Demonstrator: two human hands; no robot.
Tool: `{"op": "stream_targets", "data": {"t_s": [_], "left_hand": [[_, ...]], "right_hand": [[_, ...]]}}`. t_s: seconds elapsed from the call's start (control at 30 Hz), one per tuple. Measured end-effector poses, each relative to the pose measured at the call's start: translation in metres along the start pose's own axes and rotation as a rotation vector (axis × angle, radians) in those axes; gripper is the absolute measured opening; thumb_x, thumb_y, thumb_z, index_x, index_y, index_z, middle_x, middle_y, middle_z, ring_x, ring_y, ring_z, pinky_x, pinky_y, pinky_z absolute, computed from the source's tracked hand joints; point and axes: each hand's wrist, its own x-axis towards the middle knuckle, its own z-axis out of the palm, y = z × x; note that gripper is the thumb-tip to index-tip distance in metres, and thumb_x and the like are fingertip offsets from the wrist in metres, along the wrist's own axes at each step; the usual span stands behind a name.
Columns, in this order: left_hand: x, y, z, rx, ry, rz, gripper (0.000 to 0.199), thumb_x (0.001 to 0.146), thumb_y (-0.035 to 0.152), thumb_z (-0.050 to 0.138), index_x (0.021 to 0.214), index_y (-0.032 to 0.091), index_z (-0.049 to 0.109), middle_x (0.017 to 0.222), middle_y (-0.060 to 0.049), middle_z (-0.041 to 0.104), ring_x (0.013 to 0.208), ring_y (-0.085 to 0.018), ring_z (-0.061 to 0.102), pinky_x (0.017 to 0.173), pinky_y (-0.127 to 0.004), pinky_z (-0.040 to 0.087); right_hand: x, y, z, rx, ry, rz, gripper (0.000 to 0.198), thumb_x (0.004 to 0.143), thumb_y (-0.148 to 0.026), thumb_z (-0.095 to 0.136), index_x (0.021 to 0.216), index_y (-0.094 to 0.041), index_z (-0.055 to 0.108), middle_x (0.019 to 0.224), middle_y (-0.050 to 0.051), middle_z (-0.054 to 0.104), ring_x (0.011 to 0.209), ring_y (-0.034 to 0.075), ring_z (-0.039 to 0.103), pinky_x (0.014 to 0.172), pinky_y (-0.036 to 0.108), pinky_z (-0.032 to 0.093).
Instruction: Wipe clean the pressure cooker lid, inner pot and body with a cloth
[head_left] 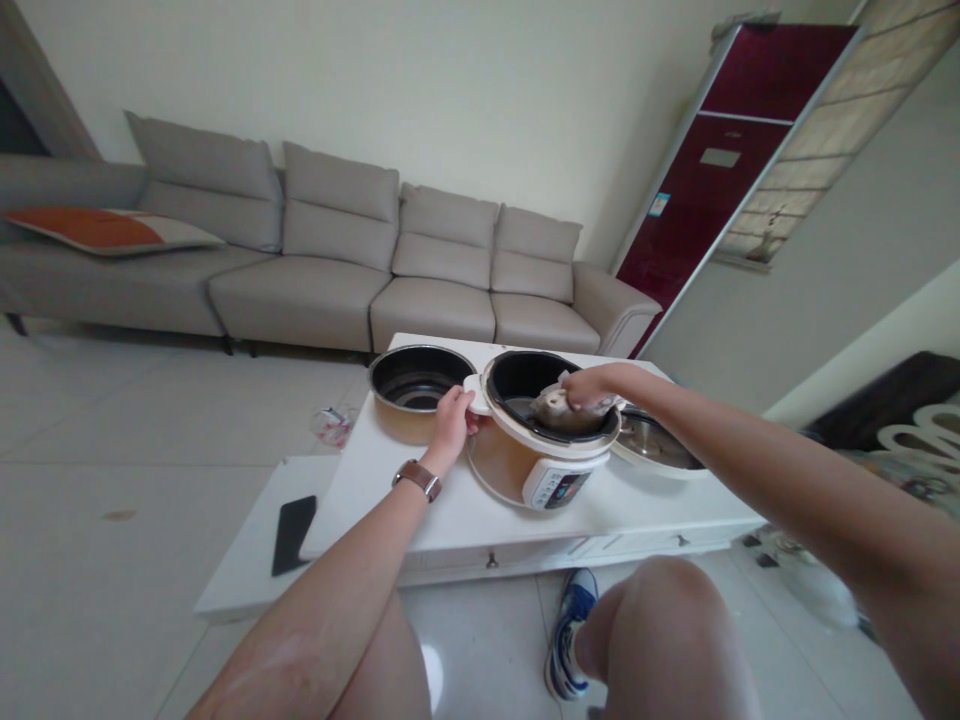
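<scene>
A gold and white electric pressure cooker (pixel 501 458) stands on the white table, its top off and its dark inside showing. My left hand (pixel 452 428) is closed around the white side handle (pixel 475 395) of the cooker. My right hand (pixel 589 385) reaches down into the cooker, closed on a crumpled, pale cloth (pixel 555 408) that lies against the inner wall. To the left of the cooker sits a gold inner pot (pixel 405 425) with a black inside. Right of it rests the cooker's lid (pixel 651 440), partly hidden behind my right forearm.
The white table (pixel 442 515) has drawers along its front. A black phone (pixel 294 535) lies on a lower white shelf at left, near a clear plastic bag (pixel 334 425). Behind stands a long grey sofa (pixel 300 290) with an orange cushion (pixel 105 230). A dark red cabinet (pixel 720 190) is at the right.
</scene>
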Motion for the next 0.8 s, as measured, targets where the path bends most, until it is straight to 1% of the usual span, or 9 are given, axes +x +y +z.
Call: {"op": "stream_targets", "data": {"t_s": [0.13, 0.23, 0.3, 0.37, 0.43, 0.5, 0.6, 0.7, 0.8], "left_hand": [[-0.001, 0.001, -0.001, 0.009, -0.01, 0.004, 0.027, 0.084, 0.041, 0.06, 0.069, 0.021, 0.048, 0.053, 0.004, 0.054, 0.039, -0.009, 0.049, 0.037, -0.019, 0.034], [-0.001, 0.0, -0.003, 0.016, -0.009, -0.01, 0.028, 0.083, 0.043, 0.061, 0.069, 0.021, 0.049, 0.053, 0.004, 0.055, 0.039, -0.009, 0.05, 0.037, -0.019, 0.034], [0.0, -0.001, -0.004, 0.023, -0.009, -0.015, 0.029, 0.083, 0.044, 0.061, 0.07, 0.021, 0.05, 0.054, 0.004, 0.055, 0.039, -0.009, 0.05, 0.037, -0.019, 0.034], [0.001, -0.001, -0.004, 0.028, -0.013, -0.018, 0.03, 0.082, 0.046, 0.061, 0.07, 0.021, 0.049, 0.053, 0.004, 0.054, 0.038, -0.009, 0.049, 0.036, -0.019, 0.035], [0.001, -0.001, -0.004, 0.03, -0.015, -0.018, 0.031, 0.082, 0.047, 0.061, 0.07, 0.021, 0.049, 0.053, 0.005, 0.054, 0.038, -0.009, 0.049, 0.036, -0.019, 0.035], [0.001, -0.001, -0.004, 0.025, -0.016, -0.016, 0.031, 0.082, 0.047, 0.061, 0.07, 0.021, 0.049, 0.052, 0.005, 0.053, 0.038, -0.009, 0.049, 0.036, -0.018, 0.035], [0.001, -0.001, -0.003, 0.022, -0.015, -0.023, 0.032, 0.082, 0.048, 0.062, 0.07, 0.021, 0.048, 0.052, 0.005, 0.053, 0.038, -0.009, 0.049, 0.036, -0.019, 0.035], [0.001, -0.002, -0.003, 0.023, -0.016, -0.029, 0.033, 0.082, 0.05, 0.062, 0.071, 0.021, 0.049, 0.053, 0.005, 0.054, 0.038, -0.009, 0.05, 0.037, -0.019, 0.036], [0.003, -0.005, -0.002, 0.025, -0.01, -0.034, 0.035, 0.082, 0.053, 0.062, 0.073, 0.021, 0.049, 0.053, 0.004, 0.055, 0.038, -0.01, 0.05, 0.036, -0.019, 0.035]], "right_hand": [[-0.014, -0.018, -0.016, -0.214, -0.086, 0.069, 0.011, 0.06, -0.01, 0.071, 0.06, -0.02, 0.066, 0.075, 0.012, 0.075, 0.093, 0.036, 0.072, 0.092, 0.045, 0.054], [-0.027, -0.034, -0.008, -0.309, -0.137, 0.074, 0.014, 0.057, -0.007, 0.068, 0.062, -0.02, 0.067, 0.074, 0.011, 0.074, 0.09, 0.035, 0.072, 0.089, 0.043, 0.054], [-0.036, -0.047, 0.002, -0.357, -0.251, 0.086, 0.015, 0.057, -0.007, 0.067, 0.065, -0.02, 0.068, 0.074, 0.01, 0.075, 0.086, 0.031, 0.072, 0.084, 0.039, 0.056], [-0.043, -0.06, 0.011, -0.27, -0.399, 0.107, 0.013, 0.06, -0.012, 0.067, 0.071, -0.017, 0.07, 0.078, 0.009, 0.076, 0.081, 0.028, 0.072, 0.077, 0.036, 0.057], [-0.048, -0.071, 0.015, -0.035, -0.455, 0.12, 0.019, 0.063, -0.017, 0.067, 0.081, -0.015, 0.072, 0.082, 0.008, 0.077, 0.078, 0.026, 0.073, 0.072, 0.034, 0.058], [-0.048, -0.078, 0.015, 0.241, -0.393, 0.119, 0.025, 0.066, -0.02, 0.067, 0.09, -0.015, 0.073, 0.087, 0.008, 0.079, 0.079, 0.025, 0.073, 0.071, 0.032, 0.059], [-0.042, -0.079, 0.013, 0.508, -0.144, 0.109, 0.028, 0.067, -0.019, 0.068, 0.095, -0.016, 0.071, 0.091, 0.007, 0.079, 0.084, 0.025, 0.073, 0.075, 0.03, 0.059], [-0.033, -0.077, 0.019, 0.551, 0.138, 0.101, 0.029, 0.07, -0.016, 0.065, 0.098, -0.015, 0.071, 0.097, 0.008, 0.078, 0.092, 0.026, 0.072, 0.081, 0.031, 0.059], [-0.031, -0.077, 0.036, 0.548, 0.13, 0.019, 0.03, 0.075, -0.018, 0.064, 0.103, -0.014, 0.072, 0.104, 0.008, 0.078, 0.099, 0.025, 0.071, 0.092, 0.034, 0.057]]}}
